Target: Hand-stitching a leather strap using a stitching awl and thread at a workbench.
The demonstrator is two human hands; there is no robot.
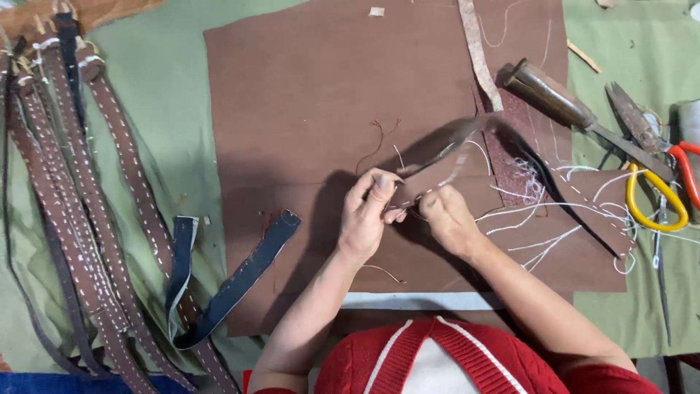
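Leather craft workshop: stitched brown straps (87,219), brown leather sheet (328,95), scissors (656,175), awl-like tool (561,102) on green cloth (175,87)

Even, bright overhead light, soft shadows, slight motion blur centrally.

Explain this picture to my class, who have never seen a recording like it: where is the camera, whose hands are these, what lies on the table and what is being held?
There is no machine here. The single picture comes from a camera worn on a person's head, looking down at their own bare hands. The left hand and the right hand meet in the middle, and both pinch a brown strap with white stitches along its edge; its far end is blurred. Loose white thread trails to the right of it. Under the hands lies a brown sheet on a green cloth. At the left edge lie finished stitched straps, with a dark blue strap beside them. At the right lie a wooden-handled tool and scissors with yellow and red handles.
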